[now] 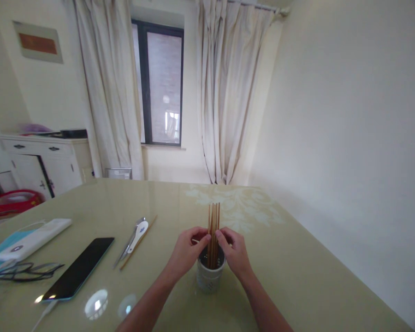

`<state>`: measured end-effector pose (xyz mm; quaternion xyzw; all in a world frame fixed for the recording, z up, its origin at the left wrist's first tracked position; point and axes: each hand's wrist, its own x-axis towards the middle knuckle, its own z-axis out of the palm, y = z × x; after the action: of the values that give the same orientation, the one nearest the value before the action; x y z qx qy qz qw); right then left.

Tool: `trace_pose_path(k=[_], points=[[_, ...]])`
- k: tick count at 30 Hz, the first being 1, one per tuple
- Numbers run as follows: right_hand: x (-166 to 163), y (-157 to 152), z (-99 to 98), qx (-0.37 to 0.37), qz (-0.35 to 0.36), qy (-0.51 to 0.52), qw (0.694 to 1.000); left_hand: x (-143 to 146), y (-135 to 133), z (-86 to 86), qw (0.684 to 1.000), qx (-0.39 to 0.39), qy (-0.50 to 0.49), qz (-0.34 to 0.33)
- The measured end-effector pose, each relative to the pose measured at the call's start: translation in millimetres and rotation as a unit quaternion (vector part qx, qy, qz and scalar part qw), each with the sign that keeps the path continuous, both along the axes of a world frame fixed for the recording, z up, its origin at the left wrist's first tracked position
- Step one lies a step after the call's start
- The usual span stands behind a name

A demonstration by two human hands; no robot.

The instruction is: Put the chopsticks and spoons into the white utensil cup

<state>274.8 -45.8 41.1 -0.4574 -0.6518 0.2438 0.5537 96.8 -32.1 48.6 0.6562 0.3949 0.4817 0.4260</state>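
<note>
Both hands at chopsticks (213,233) standing upright in holder (210,276). Left hand (188,249), right hand (235,251): fingers pinching bundle mid-shaft. Sticks light, stiff, likely smooth; best gripped as bundle, near middle.

The chopsticks (213,230) look like bare matt wood, standing in a holder (210,275) of pale perforated plastic or ceramic; which, I cannot tell. The desk (297,267) has a glossy, smooth top that mirrors the light. The phone (79,267) is glossy black glass, the spoon (138,233) smooth white.
</note>
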Motion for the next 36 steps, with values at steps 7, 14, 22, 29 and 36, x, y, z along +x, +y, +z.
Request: trace_pose_path(k=[7,14,22,29,36], points=[[1,3,-3.6,-0.006,0.011,-0.016,1.0,3,4,-3.4,1.0,0.019,-0.002,-0.011],[3,5,-4.1,-0.001,0.01,0.012,1.0,4,0,-4.4,1.0,0.018,-0.005,0.0],[5,6,-2.4,-0.005,0.013,0.026,1.0,-30,18,-0.3,0.996,0.007,0.043,0.076],[6,9,-7.7,-0.001,0.007,0.075,0.997,-124,44,-31.2,0.78,0.062,0.528,0.331],[8,9,-8.3,-0.023,-0.001,0.109,0.994,-135,47,-50.8,0.742,0.044,0.575,0.342]])
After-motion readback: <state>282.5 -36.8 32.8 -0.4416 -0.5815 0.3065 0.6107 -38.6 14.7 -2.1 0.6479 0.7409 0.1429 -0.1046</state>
